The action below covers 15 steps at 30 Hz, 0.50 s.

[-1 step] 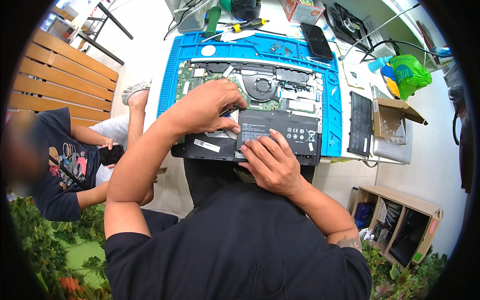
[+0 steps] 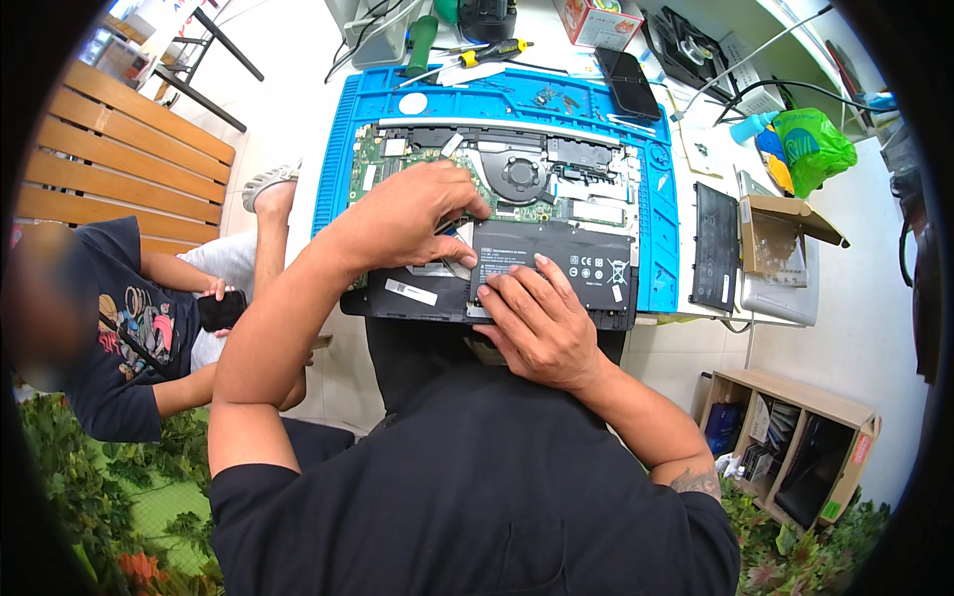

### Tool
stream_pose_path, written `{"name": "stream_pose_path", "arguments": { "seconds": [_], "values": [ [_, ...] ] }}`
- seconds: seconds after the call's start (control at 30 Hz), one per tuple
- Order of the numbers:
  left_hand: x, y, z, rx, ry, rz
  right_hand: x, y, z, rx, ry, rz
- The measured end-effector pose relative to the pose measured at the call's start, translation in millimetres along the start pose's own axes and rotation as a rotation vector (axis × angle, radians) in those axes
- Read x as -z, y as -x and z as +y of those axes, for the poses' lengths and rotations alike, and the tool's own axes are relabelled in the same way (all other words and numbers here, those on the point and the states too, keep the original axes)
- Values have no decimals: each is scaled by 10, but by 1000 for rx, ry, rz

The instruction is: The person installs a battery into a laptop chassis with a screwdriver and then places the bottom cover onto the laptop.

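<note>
An opened laptop base (image 2: pixel 452 310) lies with its inside up, its green circuit board (image 2: pixel 373 149) and round fan (image 2: pixel 518 176) exposed. A black flat battery (image 2: pixel 556 248) sits in its near right part. My left hand (image 2: pixel 422 214) arches over the board beside the battery's left end. Its thumb touches the battery's left edge and its forefinger reaches the board just above, the two tips apart. My right hand (image 2: pixel 542 323) rests its bent fingers on the battery's near part, with the thumb at the laptop's front edge. What lies under the left palm is hidden.
The laptop lies on a blue work mat (image 2: pixel 658 258). Another black battery (image 2: pixel 715 246) and an opened cardboard box (image 2: pixel 780 243) are to the right. A phone (image 2: pixel 628 81) and a yellow-black screwdriver (image 2: pixel 487 55) lie behind. A seated person (image 2: pixel 149 318) holds a phone at left.
</note>
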State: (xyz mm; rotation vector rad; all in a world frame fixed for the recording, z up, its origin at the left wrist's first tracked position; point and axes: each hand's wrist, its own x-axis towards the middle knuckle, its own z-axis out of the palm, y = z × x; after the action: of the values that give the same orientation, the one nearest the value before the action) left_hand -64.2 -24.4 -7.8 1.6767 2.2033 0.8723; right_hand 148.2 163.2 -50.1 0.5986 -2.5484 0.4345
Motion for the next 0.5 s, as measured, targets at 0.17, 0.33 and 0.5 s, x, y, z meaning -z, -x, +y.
{"name": "stream_pose_path", "arguments": {
  "seconds": [0.17, 0.33, 0.5],
  "values": [
    [47, -18, 1, -78, -19, 35, 34, -44, 48, 31, 26, -60],
    [51, 48, 32, 40, 38, 106, 32, -40, 31, 38, 73, -50],
    [128, 148, 109, 0, -91, 280, 28, -48, 40, 28, 52, -61]
  ]
}}
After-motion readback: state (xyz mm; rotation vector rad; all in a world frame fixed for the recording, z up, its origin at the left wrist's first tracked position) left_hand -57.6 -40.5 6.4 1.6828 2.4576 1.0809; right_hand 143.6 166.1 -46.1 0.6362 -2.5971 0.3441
